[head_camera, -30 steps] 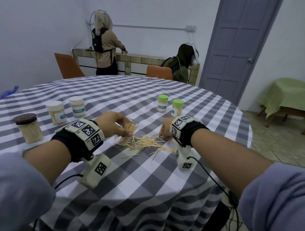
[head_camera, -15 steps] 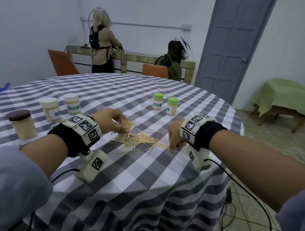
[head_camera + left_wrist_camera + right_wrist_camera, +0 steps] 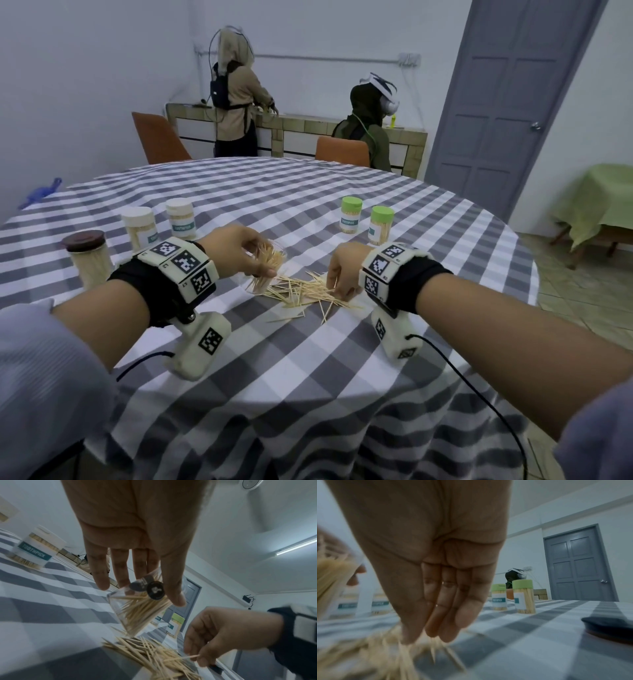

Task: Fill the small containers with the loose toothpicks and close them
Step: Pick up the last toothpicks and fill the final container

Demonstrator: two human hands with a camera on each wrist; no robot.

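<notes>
Toothpicks (image 3: 301, 294) lie scattered, tips pointing every direction.

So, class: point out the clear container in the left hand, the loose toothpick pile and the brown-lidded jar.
clear container (image 3: 137, 614), left wrist view, its see-through side wall.
loose toothpick pile (image 3: 301, 291), head view, middle of the heap.
brown-lidded jar (image 3: 83, 240), head view, its lid.

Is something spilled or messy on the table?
Yes. Loose toothpicks lie scattered on the checked tablecloth between the hands. The left hand holds a clear container tilted, and the right hand pinches at the pile.
</notes>
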